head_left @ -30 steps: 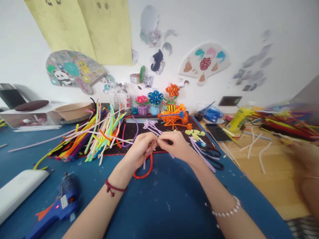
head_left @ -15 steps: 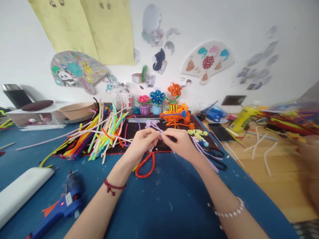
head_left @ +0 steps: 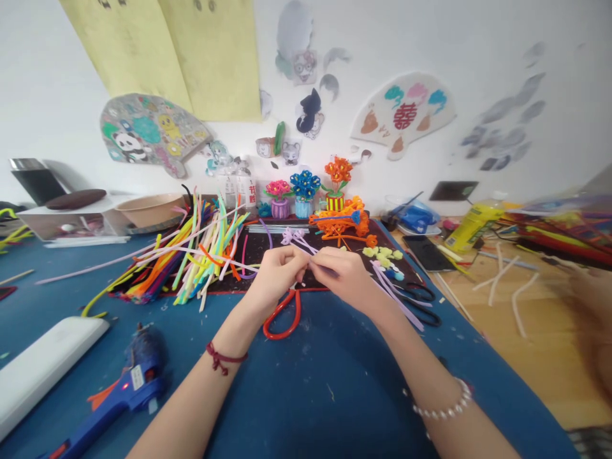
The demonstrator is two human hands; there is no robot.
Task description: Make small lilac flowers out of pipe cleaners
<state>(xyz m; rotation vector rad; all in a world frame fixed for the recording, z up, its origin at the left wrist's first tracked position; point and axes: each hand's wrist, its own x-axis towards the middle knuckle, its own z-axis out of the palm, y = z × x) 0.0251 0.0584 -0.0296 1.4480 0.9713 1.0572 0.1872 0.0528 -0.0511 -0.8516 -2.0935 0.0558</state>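
My left hand (head_left: 282, 269) and my right hand (head_left: 345, 273) meet over the dark mat, fingertips pinched together on a light purple pipe cleaner (head_left: 302, 239). Its looped, flower-like end sticks up past my fingers; the part between the fingertips is hidden. Just below my hands lie red-handled scissors (head_left: 287, 324), partly covered by my left hand. Beside my right wrist are loose purple pipe cleaners (head_left: 396, 298) and black-handled scissors (head_left: 421, 303). Small pale yellow pieces (head_left: 382, 254) lie just beyond them.
A heap of coloured pipe cleaners (head_left: 201, 255) spreads on the left. A blue glue gun (head_left: 136, 382) with a lit red light lies near a white box-like object (head_left: 48, 376). Small flower pots (head_left: 304, 207) and orange pipe-cleaner flowers (head_left: 347, 223) stand behind. Another person's hand (head_left: 593, 299) is at right.
My hands stay pinched together, now slightly closer, with the right fingers curled over more. The whole view has shifted a little. The other person's hand at right has moved slightly.
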